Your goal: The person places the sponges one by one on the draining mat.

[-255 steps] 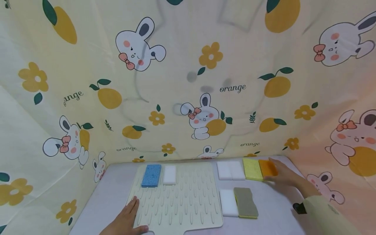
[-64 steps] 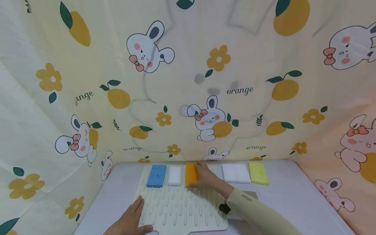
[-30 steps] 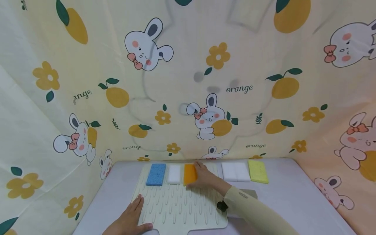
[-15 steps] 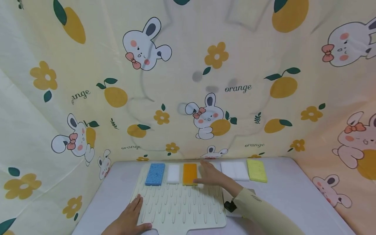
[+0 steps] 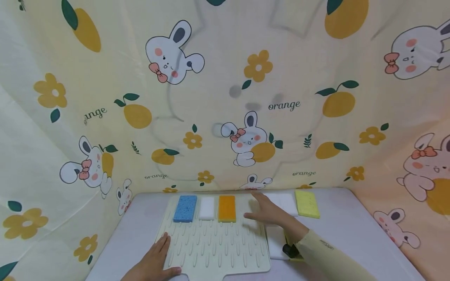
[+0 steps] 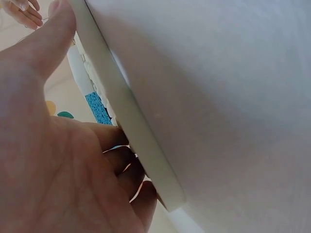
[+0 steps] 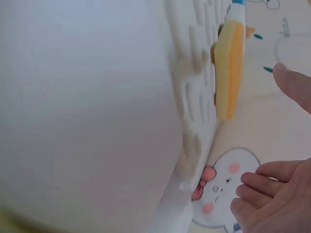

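Observation:
A cream ridged board point(image 5: 218, 249) lies on the table. Along its back stand, left to right, a blue sponge point(image 5: 185, 208), a white sponge point(image 5: 206, 208) and an orange sponge point(image 5: 227, 208). My left hand point(image 5: 152, 259) rests on the board's left front edge, fingers extended; the left wrist view shows its fingers and thumb against the board's rim point(image 6: 126, 107). My right hand point(image 5: 268, 210) hovers over the board's back right part, holding nothing, its thumb and fingers spread. In the right wrist view the orange sponge point(image 7: 233, 68) stands apart from that hand.
Right of the board lie white sponges point(image 5: 289, 203), partly behind the right hand, and a yellow sponge point(image 5: 307, 203). Nearer the front is another white sponge point(image 5: 276, 244); beside it a grey-and-yellow sponge is mostly hidden by the right forearm. A printed curtain point(image 5: 211, 97) surrounds the table.
My right hand brought the orange sponge from the right side onto the board beside the white one, let go of it, and drew away to the right. My left hand stays on the board.

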